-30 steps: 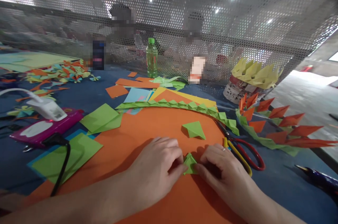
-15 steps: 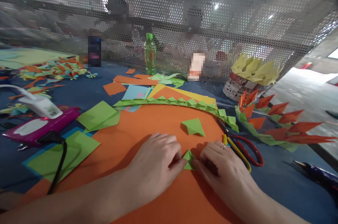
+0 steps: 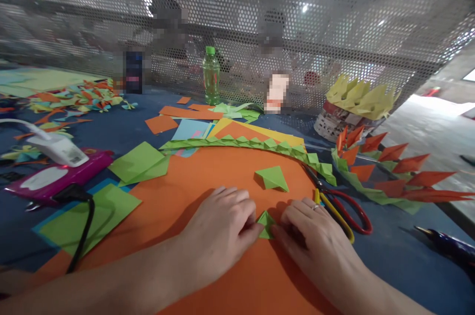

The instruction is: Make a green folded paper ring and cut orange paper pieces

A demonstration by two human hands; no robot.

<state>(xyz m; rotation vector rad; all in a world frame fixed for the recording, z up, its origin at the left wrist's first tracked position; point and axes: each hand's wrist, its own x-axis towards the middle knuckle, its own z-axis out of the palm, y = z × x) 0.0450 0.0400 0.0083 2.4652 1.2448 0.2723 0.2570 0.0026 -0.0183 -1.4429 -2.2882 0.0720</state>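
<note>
Between my two hands a small folded green paper triangle [image 3: 265, 226] lies on a large orange sheet [image 3: 208, 169]. My left hand [image 3: 226, 221] pinches its left corner, fingers curled. On the other side my right hand [image 3: 308, 231], with a ring on one finger, closes on the right corner. Just beyond sits another folded green paper piece [image 3: 273, 178]. Scissors [image 3: 343, 206] with red and yellow handles rest to the right of my right hand. A long zigzag chain of folded green paper [image 3: 237, 142] curves across the far edge of the orange sheet.
Green paper squares [image 3: 91, 218] and a magenta power strip [image 3: 59, 176] with a white plug lie left. A green bottle [image 3: 211, 77] stands at the back. On the right are a yellow paper crown [image 3: 361, 99], an orange-and-green paper chain [image 3: 395, 186] and a pen [image 3: 445, 245].
</note>
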